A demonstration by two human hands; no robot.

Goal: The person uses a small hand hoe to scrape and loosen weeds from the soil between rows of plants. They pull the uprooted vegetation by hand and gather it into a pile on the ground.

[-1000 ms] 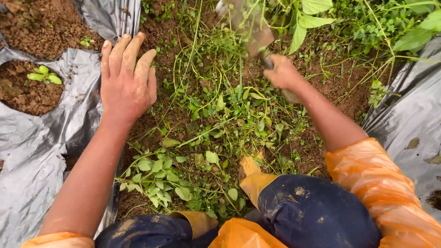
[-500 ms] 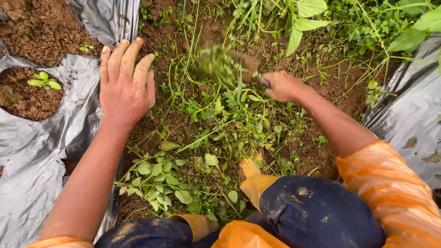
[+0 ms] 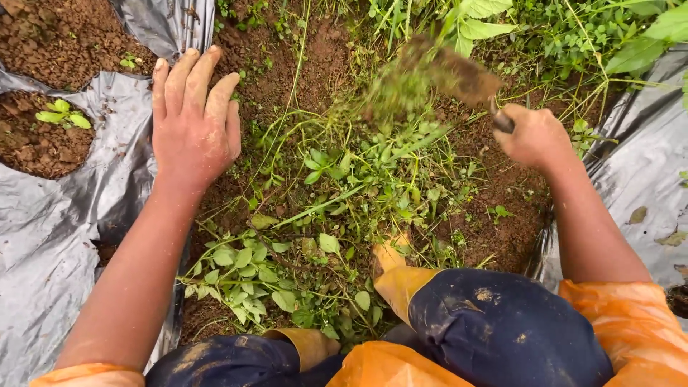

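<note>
My left hand point(image 3: 192, 122) lies flat on the ground, fingers spread, at the edge of the grey plastic sheet point(image 3: 50, 215) and the soil strip point(image 3: 315, 57). My right hand point(image 3: 534, 135) grips the handle of a muddy hand hoe point(image 3: 466, 79), whose blurred blade sits above the weeds at upper centre. Loose cut weeds point(image 3: 344, 186) cover the soil between my hands. My knees point(image 3: 502, 330) in dark trousers and orange rain sleeves show at the bottom.
Grey plastic sheet point(image 3: 638, 143) also lies on the right. A hole in the left sheet holds a small seedling point(image 3: 61, 115). Taller green plants point(image 3: 573, 36) grow at the top right. A leafy weed clump point(image 3: 251, 276) lies near my knees.
My right hand has swung the hoe from the centre to the right and upward, dragging weeds. My left hand has stayed in place.
</note>
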